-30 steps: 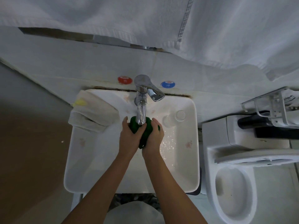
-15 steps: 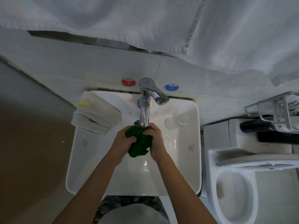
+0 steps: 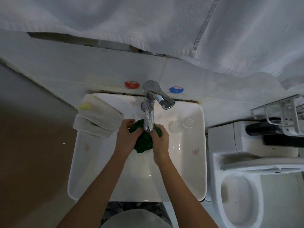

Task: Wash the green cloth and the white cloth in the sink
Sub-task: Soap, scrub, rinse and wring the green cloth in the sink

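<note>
Since a moment ago I am seeing the bunched green cloth point(image 3: 143, 142) being carried back up under the faucet spout point(image 3: 148, 120), after it was sitting lower in the basin. Nearest to me, both forearms are reaching in over the front rim of the white sink point(image 3: 136, 197). My left hand point(image 3: 127, 139) is gripping the cloth's left side, fingers curled tight into the fabric, and my right hand point(image 3: 160, 142) is clamping the right side the same way, so the cloth is being squeezed between them just below the spout. Wet drops are glinting on the basin wall to the right of the hands. Farther back, a clear glass point(image 3: 181, 125) is lying on the sink's right rear ledge, and the folded white cloth point(image 3: 97, 117) is resting over the left rear corner, untouched. Beyond that, red point(image 3: 132, 84) and blue point(image 3: 176, 89) valve caps are flanking the faucet on the wall, and a white towel point(image 3: 148, 22) is hanging above. A toilet point(image 3: 256, 186) is standing to the right.
</note>
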